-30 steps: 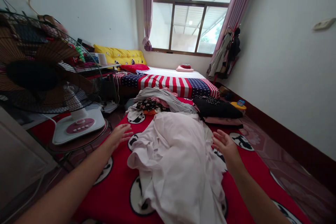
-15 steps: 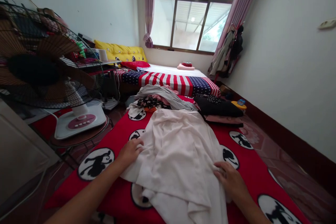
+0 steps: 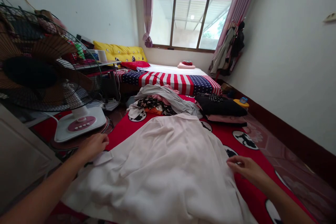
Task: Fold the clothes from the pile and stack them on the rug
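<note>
A cream-white long-sleeved shirt (image 3: 173, 161) is spread over a red blanket, its collar toward the far side. One sleeve stretches to the left and ends in a cuff. Beside that cuff is my left hand (image 3: 94, 145), its fingers curled closed on the sleeve end; the fingertips are partly hidden. At the shirt's right edge, my right hand (image 3: 244, 168) pinches the fabric between thumb and fingers. The cloth billows in soft folds between the two hands.
Beyond the shirt lie a heap of mixed clothes (image 3: 157, 99) and a stack of folded dark garments (image 3: 223, 105). A fan (image 3: 78, 122) stands close on the left. The red blanket (image 3: 120, 134) has round monkey prints. A bed with a striped cover (image 3: 168, 82) is under the window.
My left hand has moved left and the sleeve now reaches out with it. My right hand has shifted slightly right. The shirt is spread wider and nearer, its collar now showing.
</note>
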Tool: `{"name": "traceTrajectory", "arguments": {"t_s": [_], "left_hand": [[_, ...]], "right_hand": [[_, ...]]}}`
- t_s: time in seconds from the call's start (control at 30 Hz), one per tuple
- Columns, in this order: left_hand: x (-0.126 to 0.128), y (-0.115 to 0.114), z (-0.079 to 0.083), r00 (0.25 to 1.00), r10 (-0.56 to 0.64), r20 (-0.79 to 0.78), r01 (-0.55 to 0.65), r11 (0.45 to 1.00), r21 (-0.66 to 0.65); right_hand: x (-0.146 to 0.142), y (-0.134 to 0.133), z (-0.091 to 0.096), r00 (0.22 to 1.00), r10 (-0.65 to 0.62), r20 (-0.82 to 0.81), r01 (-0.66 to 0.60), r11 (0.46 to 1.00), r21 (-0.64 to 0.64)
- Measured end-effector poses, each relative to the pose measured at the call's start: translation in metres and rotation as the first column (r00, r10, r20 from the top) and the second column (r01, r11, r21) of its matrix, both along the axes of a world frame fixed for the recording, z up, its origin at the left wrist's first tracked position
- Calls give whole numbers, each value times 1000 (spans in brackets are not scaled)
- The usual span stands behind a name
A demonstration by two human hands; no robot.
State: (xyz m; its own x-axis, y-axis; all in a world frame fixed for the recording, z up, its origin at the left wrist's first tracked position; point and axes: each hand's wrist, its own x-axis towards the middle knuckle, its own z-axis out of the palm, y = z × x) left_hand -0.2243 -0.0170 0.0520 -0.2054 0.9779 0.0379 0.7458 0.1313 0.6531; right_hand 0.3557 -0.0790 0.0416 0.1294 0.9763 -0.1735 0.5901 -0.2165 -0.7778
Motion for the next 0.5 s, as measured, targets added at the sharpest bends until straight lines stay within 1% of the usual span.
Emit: {"name": "traceTrajectory", "arguments": {"t_s": [0.03,0.07,0.1,0.17,0.27,0.33,0.4,0.5], "left_hand": [[13,7,-1,1000,-18,-16,19,997,69],[30,15,-2,997,-67,-25,69,992,102],[48,24,-4,993,-115,-18,117,987,114],[86,42,-10,986,-164,7,161,975,152],[132,69,-23,984,-177,32,168,967,193],[152,86,-30,986,-156,53,143,971,194],[163,98,-35,989,-124,78,110,980,167],[170,108,-41,987,-92,132,78,991,109]], "right_hand": [[-2,14,-2,994,-104,-22,105,993,48],[-5,28,-5,981,-186,-53,190,978,87],[-9,42,-8,968,-236,-85,245,962,116],[-17,68,-17,953,-276,-125,293,945,147],[-27,96,-34,945,-301,-126,318,937,148],[-28,106,-46,942,-318,-103,331,932,146],[-26,109,-53,944,-321,-81,330,931,156],[-24,107,-55,949,-309,-58,314,934,170]]}}
